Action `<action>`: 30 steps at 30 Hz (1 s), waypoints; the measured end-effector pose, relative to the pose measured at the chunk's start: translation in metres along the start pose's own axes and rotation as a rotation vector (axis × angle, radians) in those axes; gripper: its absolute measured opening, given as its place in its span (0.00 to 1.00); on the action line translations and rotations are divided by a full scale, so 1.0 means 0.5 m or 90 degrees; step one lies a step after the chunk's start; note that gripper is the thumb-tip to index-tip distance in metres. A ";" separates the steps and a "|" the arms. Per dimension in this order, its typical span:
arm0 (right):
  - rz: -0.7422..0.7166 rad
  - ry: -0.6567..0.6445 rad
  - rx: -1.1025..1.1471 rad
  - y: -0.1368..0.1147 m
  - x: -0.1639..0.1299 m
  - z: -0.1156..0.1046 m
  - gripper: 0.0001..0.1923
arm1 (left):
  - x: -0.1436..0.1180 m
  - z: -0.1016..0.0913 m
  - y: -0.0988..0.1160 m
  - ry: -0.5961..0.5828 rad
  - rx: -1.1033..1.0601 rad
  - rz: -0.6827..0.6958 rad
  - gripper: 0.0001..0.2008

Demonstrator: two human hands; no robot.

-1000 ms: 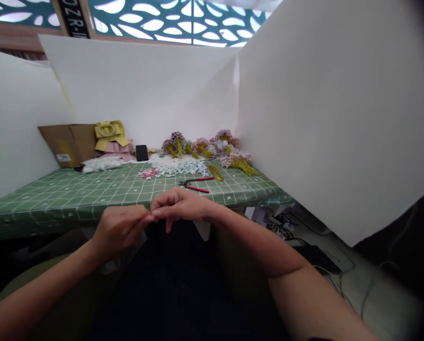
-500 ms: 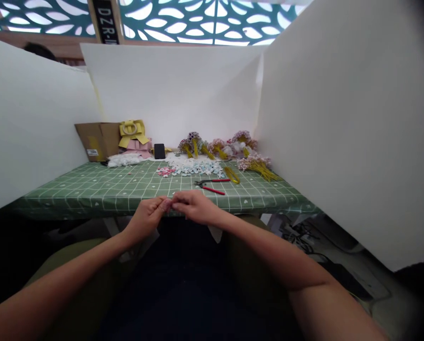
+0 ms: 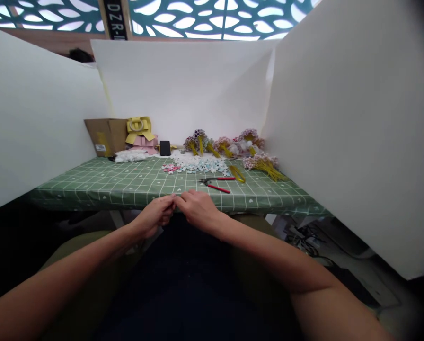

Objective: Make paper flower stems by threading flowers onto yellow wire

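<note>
At the front edge of the green checked tablecloth (image 3: 127,187), my left hand (image 3: 157,214) and my right hand (image 3: 198,210) meet at the fingertips. Both are closed in a pinch. Whatever sits between the fingers is too small or hidden to make out. Just beyond them lie pliers (image 3: 217,183) with red handles, their jaws toward the left. A little farther back are a heap of white and pale blue flower-shaped pieces (image 3: 203,165) and a few pink pieces (image 3: 170,168). A bundle of yellow wire (image 3: 237,174) rests right of the heap.
Bunches of beaded stems (image 3: 263,166) lie at the back right. Along the back left stand a cardboard box (image 3: 109,135), yellow and pink bows (image 3: 139,129), white fluffy material (image 3: 130,156) and a black phone-like object (image 3: 165,148). White panels (image 3: 183,85) enclose three sides.
My left wrist has turned so the back of the hand shows more, and my right hand has rolled over slightly. The fingertips stay together. The whole view has shifted a little.
</note>
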State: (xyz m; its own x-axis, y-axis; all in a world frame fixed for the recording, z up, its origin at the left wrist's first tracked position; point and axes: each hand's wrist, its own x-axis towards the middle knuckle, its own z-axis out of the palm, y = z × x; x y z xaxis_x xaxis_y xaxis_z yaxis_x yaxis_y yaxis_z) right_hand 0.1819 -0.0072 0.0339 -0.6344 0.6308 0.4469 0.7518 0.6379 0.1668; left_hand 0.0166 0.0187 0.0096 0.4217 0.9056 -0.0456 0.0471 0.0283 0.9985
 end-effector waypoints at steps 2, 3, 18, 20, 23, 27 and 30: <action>0.045 0.008 0.085 0.001 0.000 -0.011 0.12 | -0.011 0.002 0.015 0.012 0.081 0.095 0.19; 0.073 0.010 0.169 0.004 -0.001 -0.022 0.09 | -0.020 0.003 0.028 0.022 0.154 0.163 0.19; 0.042 0.055 0.087 0.012 0.002 -0.019 0.09 | -0.018 -0.009 0.035 0.060 0.214 0.168 0.19; -0.010 0.030 -0.007 0.008 0.002 -0.009 0.13 | -0.006 -0.010 0.018 0.004 0.094 0.049 0.19; 0.014 0.011 0.031 0.008 0.000 -0.011 0.12 | -0.008 -0.009 0.021 -0.012 0.126 0.089 0.19; 0.092 -0.030 0.431 0.022 -0.003 -0.058 0.08 | -0.047 -0.006 0.068 0.040 0.430 0.388 0.18; 0.018 -0.153 0.766 0.034 -0.007 -0.101 0.11 | -0.084 -0.005 0.104 0.034 0.608 0.603 0.14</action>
State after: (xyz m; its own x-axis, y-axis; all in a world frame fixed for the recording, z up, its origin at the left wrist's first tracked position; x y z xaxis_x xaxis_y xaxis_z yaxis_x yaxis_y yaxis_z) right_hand 0.2063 -0.0207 0.0793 -0.7328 0.6356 0.2430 0.2015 0.5438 -0.8147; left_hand -0.0007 -0.0170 0.0632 0.6088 0.4280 0.6679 0.3757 -0.8971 0.2325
